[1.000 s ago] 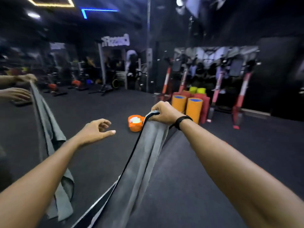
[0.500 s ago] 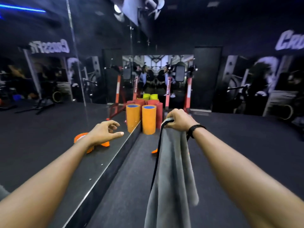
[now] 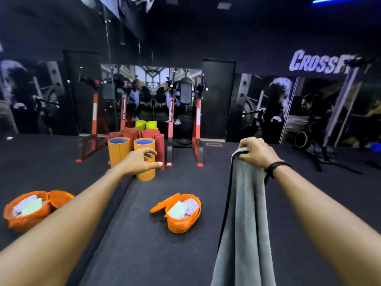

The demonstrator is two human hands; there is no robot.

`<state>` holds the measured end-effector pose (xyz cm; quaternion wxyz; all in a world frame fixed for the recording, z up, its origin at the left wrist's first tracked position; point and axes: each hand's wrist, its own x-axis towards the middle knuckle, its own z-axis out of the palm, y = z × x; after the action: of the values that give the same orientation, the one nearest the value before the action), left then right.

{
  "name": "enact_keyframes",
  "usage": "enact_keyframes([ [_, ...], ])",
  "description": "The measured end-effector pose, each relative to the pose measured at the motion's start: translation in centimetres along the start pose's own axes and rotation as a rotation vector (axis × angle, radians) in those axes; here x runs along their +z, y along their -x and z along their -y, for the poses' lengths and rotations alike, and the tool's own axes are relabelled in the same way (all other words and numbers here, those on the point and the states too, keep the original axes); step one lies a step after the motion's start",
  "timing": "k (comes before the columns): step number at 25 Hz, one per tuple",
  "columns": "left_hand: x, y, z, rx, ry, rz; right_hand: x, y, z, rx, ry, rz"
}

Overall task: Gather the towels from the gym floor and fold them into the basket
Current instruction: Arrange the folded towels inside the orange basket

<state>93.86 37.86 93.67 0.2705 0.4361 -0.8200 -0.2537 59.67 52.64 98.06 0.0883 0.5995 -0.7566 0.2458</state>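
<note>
My right hand (image 3: 255, 152) is shut on the top edge of a grey towel (image 3: 245, 219) with a dark border, which hangs straight down out of the bottom of the view. Stretched out in front of me, my left hand (image 3: 140, 162) holds nothing, its fingers loosely curled and apart. On the black floor between my arms stands an orange basket (image 3: 181, 221) with its lid flipped open, holding several folded pale towels. To the left a wall mirror shows its reflection (image 3: 26, 211).
Orange rolled mats (image 3: 144, 159) stand upright behind my left hand, with red and yellow rolls further back. A red-framed exercise station (image 3: 183, 124) stands against the far wall. The mirror wall runs along the left. Black gym floor (image 3: 206, 182) lies around the basket.
My view has swung right and down, so the real basket is now in sight on the floor. My right hand still holds the hanging towel; my left hand stays empty.
</note>
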Motion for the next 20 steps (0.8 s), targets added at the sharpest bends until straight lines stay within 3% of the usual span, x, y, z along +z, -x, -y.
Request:
enact_keyframes([
  [10,6.6,-21.5,-0.5,0.024,-0.011,-0.079,6.4,-21.0,-9.3,-0.078,-0.191,-0.065],
  [20,12.5,-39.4,-3.0,0.01,0.012,-0.104,15.4,-40.1,-11.8,-0.28,-0.433,0.128],
])
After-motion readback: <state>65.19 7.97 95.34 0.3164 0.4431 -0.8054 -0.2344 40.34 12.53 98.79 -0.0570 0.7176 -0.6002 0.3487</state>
